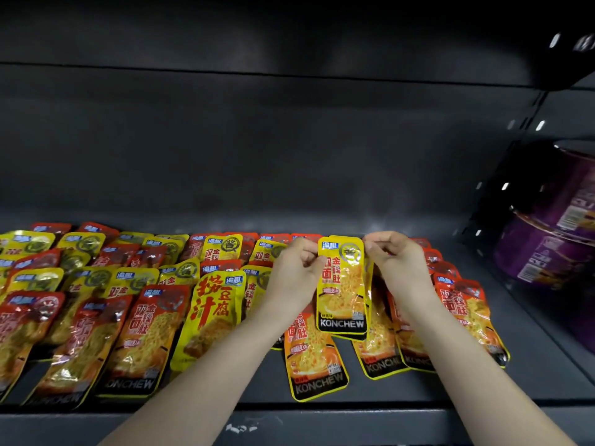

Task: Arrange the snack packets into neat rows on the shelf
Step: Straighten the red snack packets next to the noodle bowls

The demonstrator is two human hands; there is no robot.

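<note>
Up above the shelf, a thin stack of yellow packets is held upright between both hands. Its print faces the camera and its lower edge hangs just over the packets lying below. The left hand pinches the stack's left edge near the top with curled fingers. The right hand pinches the top right corner with its fingertips, so each grip is closed on the stack. Offset edges show at least two packets in the stack; the exact count cannot be told. Red and yellow packets lie on the shelf in overlapping rows from the left edge to beneath the hands, too overlapped to count. Two purple bowls stand stacked at the far right. Both bare forearms reach in from the lower edge and converge toward the stack, the hands level with each other.
</note>
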